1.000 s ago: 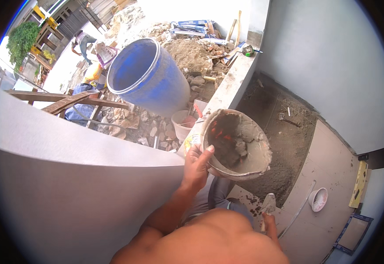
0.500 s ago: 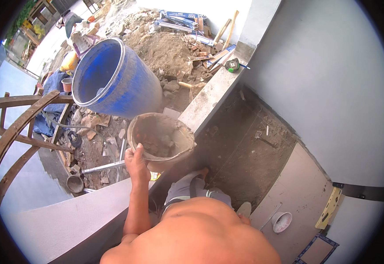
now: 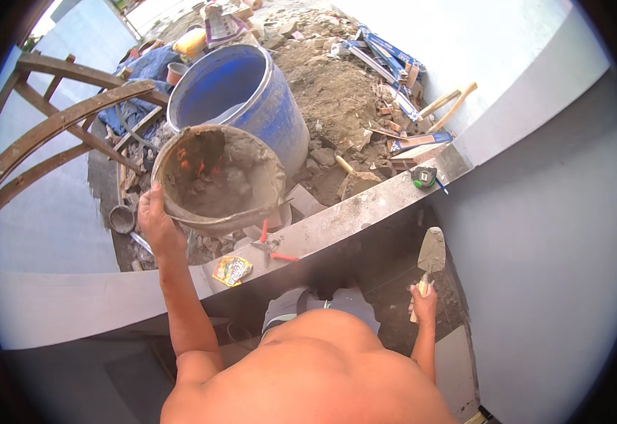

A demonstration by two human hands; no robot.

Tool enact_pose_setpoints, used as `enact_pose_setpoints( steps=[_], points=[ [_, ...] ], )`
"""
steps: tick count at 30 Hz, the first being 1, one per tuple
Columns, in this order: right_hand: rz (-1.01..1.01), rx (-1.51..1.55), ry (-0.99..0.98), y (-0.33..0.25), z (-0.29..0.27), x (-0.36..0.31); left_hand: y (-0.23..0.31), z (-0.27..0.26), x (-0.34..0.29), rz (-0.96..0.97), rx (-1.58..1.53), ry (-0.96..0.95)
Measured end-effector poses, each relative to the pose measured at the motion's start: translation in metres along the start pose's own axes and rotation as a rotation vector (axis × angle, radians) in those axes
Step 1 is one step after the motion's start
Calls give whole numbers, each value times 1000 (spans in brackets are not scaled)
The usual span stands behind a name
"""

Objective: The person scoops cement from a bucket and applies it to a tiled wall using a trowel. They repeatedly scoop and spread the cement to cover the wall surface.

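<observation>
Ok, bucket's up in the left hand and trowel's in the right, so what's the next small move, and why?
Probably set the bucket down on the ledge just below it. The left hand holds it by the rim alone, out past the ledge, and it looks heavy with grey mortar. The right hand holds the trowel low, too far off to scoop.

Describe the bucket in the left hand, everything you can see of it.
The bucket is round, shallow and caked grey with mortar, with orange showing through on its inner wall. It holds lumps of wet grey mortar low inside. It is tilted, its mouth facing the camera. The left hand grips its rim at the lower left and holds it up over the grey ledge, in front of the blue barrel. Nothing else visibly touches it.
</observation>
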State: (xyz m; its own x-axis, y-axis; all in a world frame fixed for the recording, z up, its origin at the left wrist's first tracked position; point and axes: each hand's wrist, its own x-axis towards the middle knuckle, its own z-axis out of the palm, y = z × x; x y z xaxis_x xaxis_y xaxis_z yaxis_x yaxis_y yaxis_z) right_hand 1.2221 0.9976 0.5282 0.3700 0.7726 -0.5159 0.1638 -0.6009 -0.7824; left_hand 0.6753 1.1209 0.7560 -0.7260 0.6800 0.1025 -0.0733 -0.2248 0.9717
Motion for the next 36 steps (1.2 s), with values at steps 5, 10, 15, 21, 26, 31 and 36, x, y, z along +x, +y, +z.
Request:
enact_pose_setpoints(
  steps=[5,10,15,21,26,31,36],
  points=[
    [-519,-546,-167,-13,-23,97,8,27,68,190,-37,124],
    [33,-475,-205,-10,-54,132,-26,49,181,322,137,186],
    [474,-145,103,34,-84,102,-73,76,279,307,437,251],
    [739,-102,345,130,-122,-4,-157,111,348,307,877,223],
    [901,-256,395,101,-118,-100,-226,110,369,249,1090,150],
    [924,-335,392,55,-112,-128,-268,111,372,161,1161,121],
    [908,-390,388,19,-103,-124,-296,117,365,87,1169,133]
  ],
)
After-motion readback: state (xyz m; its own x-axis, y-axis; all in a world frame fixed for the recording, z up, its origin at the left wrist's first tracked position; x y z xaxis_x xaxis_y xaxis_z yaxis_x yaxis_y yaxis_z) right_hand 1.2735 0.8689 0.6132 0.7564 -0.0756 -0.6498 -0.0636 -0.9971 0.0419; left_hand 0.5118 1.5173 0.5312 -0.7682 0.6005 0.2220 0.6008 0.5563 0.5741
